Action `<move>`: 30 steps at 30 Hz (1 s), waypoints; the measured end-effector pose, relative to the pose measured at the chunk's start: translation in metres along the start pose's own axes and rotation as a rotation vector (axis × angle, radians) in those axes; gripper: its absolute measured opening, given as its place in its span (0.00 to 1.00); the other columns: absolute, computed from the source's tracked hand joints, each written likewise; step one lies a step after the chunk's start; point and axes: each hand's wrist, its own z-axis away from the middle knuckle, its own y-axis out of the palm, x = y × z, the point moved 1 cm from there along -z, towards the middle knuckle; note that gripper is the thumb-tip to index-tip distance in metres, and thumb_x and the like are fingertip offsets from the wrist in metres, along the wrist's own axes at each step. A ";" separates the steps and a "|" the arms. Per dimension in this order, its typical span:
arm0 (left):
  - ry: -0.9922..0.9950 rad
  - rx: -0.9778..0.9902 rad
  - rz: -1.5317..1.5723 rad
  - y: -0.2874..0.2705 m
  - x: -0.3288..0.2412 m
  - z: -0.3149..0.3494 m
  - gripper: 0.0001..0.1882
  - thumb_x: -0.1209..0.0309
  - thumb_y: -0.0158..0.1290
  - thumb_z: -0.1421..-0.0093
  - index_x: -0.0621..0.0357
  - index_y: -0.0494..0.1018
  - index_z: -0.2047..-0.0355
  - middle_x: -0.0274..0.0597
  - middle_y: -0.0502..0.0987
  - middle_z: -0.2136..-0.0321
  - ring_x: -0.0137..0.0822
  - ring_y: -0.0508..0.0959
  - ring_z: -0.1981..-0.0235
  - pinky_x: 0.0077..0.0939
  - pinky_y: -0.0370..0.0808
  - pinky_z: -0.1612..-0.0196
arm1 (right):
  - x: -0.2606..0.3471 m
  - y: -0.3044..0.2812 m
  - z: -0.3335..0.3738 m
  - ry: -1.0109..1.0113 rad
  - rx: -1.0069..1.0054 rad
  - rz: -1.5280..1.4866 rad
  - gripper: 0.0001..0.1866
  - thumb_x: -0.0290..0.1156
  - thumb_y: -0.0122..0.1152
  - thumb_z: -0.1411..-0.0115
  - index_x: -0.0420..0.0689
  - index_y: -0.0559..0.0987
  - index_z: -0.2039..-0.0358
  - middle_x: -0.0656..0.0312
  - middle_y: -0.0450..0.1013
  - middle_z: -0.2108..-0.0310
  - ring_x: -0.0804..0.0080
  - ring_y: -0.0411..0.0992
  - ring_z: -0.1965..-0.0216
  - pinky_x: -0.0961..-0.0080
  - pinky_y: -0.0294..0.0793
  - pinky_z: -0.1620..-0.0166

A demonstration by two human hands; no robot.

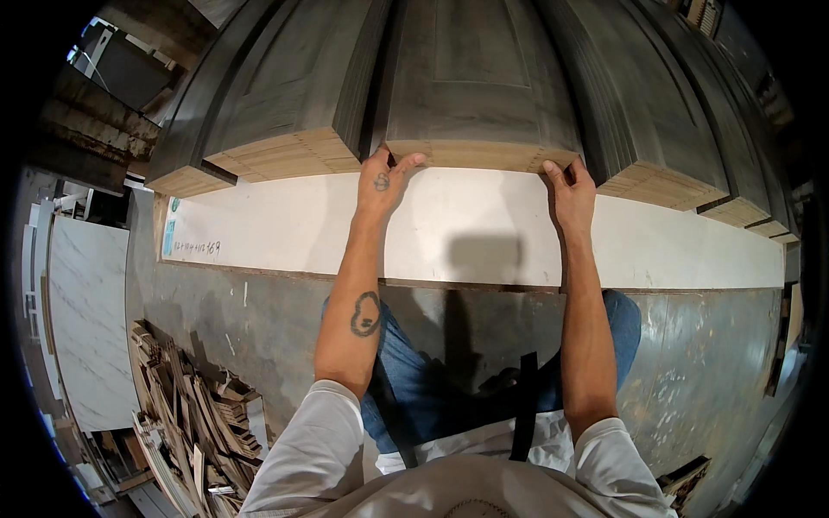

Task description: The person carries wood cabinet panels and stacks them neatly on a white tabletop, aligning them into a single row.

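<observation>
A stack of dark grey panelled wooden doors point(471, 112) lies in front of me, with pale bare wood showing at its near end. My left hand point(385, 180) is closed at its near left corner, the thumb lying along the pale end and the other fingers mostly hidden at the side. At the near right corner my right hand point(571, 180) grips in the same way, its thumb on the end and its fingers bent round the side. Both arms reach straight forward. Under the stack is a long white board point(501, 216).
Similar door stacks stand close by on the left point(276, 112) and the right point(648, 121), with narrow dark gaps between. Scrap wood strips point(194, 414) are heaped on the grey floor point(259, 302) at lower left. A white marble-patterned slab point(91, 319) is at far left.
</observation>
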 end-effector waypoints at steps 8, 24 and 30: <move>0.245 -0.120 -0.222 0.012 0.023 -0.008 0.33 0.58 0.66 0.52 0.69 0.71 0.51 0.57 0.77 0.56 0.52 0.75 0.51 0.38 0.70 0.47 | -0.004 0.002 0.001 -0.124 0.000 0.082 0.23 0.38 0.66 0.44 0.34 0.73 0.55 0.51 0.77 0.69 0.63 0.74 0.68 0.70 0.71 0.59; 0.030 0.084 0.403 0.014 0.027 -0.018 0.35 0.56 0.62 0.45 0.68 0.65 0.44 0.46 0.75 0.52 0.38 0.72 0.51 0.29 0.64 0.44 | -0.004 -0.005 0.000 -0.088 0.065 0.149 0.32 0.34 0.63 0.48 0.33 0.67 0.44 0.39 0.71 0.52 0.44 0.70 0.50 0.63 0.69 0.47; -0.045 -0.088 0.395 0.015 0.057 -0.028 0.40 0.43 0.42 0.35 0.65 0.54 0.36 0.45 0.60 0.39 0.38 0.60 0.38 0.32 0.55 0.36 | 0.004 0.002 0.004 -0.119 0.024 0.020 0.46 0.44 0.66 0.48 0.31 0.57 0.38 0.37 0.62 0.41 0.45 0.62 0.40 0.66 0.62 0.40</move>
